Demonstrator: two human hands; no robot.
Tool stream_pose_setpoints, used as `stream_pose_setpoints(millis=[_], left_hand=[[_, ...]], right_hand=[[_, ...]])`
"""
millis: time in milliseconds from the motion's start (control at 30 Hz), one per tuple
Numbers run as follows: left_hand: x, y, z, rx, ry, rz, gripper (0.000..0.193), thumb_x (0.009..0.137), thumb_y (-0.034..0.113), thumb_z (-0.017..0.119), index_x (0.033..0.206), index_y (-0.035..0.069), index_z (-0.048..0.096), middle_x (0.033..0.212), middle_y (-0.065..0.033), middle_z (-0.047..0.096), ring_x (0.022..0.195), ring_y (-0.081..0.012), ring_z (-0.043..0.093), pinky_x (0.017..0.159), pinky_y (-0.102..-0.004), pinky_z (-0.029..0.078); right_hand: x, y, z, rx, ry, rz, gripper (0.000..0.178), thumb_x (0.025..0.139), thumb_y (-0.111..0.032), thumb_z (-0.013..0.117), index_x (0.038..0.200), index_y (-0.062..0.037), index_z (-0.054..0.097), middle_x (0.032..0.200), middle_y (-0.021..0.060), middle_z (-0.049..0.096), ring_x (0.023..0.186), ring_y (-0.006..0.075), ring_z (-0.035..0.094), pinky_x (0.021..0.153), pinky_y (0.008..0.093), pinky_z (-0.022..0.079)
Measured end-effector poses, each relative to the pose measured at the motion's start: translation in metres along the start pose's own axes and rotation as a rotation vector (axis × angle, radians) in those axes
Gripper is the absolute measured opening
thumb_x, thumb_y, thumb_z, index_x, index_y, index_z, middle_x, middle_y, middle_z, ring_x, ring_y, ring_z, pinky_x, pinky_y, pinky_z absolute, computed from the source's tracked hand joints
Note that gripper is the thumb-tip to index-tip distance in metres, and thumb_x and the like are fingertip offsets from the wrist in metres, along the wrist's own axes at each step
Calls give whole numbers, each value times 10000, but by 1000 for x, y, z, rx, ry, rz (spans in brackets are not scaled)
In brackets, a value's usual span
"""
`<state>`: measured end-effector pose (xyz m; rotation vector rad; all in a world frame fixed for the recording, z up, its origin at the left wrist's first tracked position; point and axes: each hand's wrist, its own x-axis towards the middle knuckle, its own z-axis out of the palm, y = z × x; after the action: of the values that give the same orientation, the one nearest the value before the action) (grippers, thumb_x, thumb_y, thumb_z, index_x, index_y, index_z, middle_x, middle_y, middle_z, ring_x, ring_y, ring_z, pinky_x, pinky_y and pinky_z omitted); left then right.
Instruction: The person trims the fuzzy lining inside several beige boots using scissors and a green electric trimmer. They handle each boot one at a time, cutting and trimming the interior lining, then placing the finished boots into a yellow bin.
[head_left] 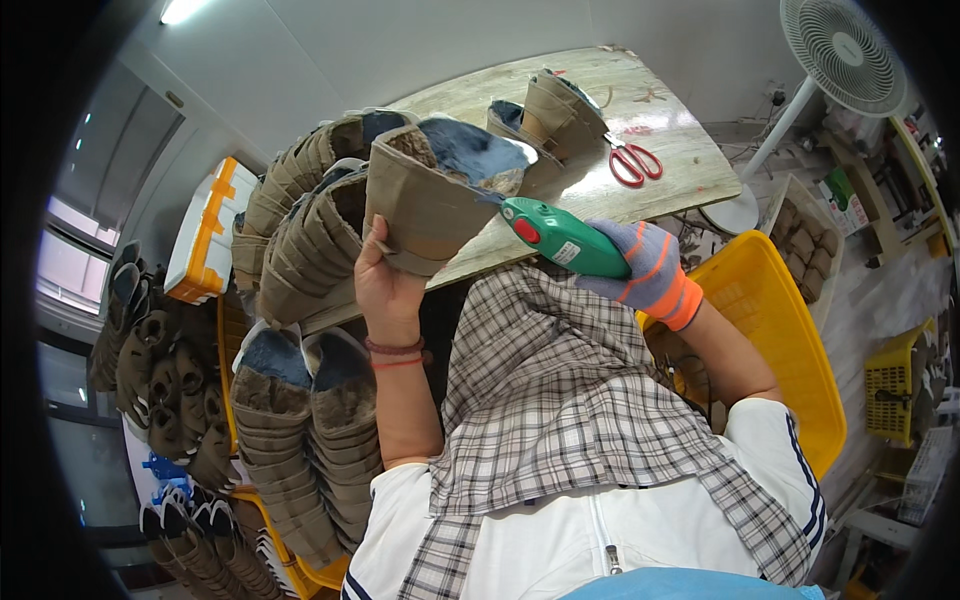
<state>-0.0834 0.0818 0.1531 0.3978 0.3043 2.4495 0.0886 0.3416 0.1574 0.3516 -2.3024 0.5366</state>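
My left hand (388,285) is bare, its fingers and thumb closed on a brown shoe upper (425,205). Tan fleece and a bluish fuzzy lining show inside the upper, which is tilted up over the table's near edge. In my right hand (650,268), gloved in grey and orange, is a green handheld power tool (570,238) with a red button. The tool's narrow front end meets the right edge of the upper; its tip is too small to make out clearly. Rows of nested uppers (310,215) stand just left of my left hand.
Red-handled scissors (633,162) and another few uppers (560,115) lie on the pale wooden table (690,150). Two nested stacks (275,440) stand at my left. A yellow bin (790,345) is beside my right arm. Behind it rises a white fan (842,55).
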Motion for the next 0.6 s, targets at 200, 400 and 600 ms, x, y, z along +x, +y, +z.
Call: stream_pose_setpoints(millis=[200, 400, 600], left_hand=[[-6, -17, 3, 303, 32, 189, 419, 877, 16, 528, 1285, 45, 438, 1281, -108, 490, 1185, -263, 469, 984, -445, 410], [-4, -29, 7, 525, 0, 275, 432, 841, -36, 563, 1256, 48, 478, 1226, -97, 537, 1109, -234, 533, 914, -399, 479], [1, -43, -11, 832, -5, 308, 366, 831, -17, 595, 1190, 21, 536, 1153, -76, 587, 1050, -201, 563, 901, -340, 461]], right_hand=[[9, -15, 9, 237, -48, 262, 531, 644, -319, 796, 1056, -44, 604, 805, 137, 654, 675, 255, 643, 613, 305, 512], [8, -17, 14, 281, -74, 378, 539, 647, -321, 798, 1063, -37, 604, 834, 143, 660, 715, 241, 659, 644, 303, 519], [9, -19, 16, 341, -55, 510, 540, 654, -341, 793, 1061, -39, 606, 807, 129, 665, 700, 225, 663, 636, 294, 521]])
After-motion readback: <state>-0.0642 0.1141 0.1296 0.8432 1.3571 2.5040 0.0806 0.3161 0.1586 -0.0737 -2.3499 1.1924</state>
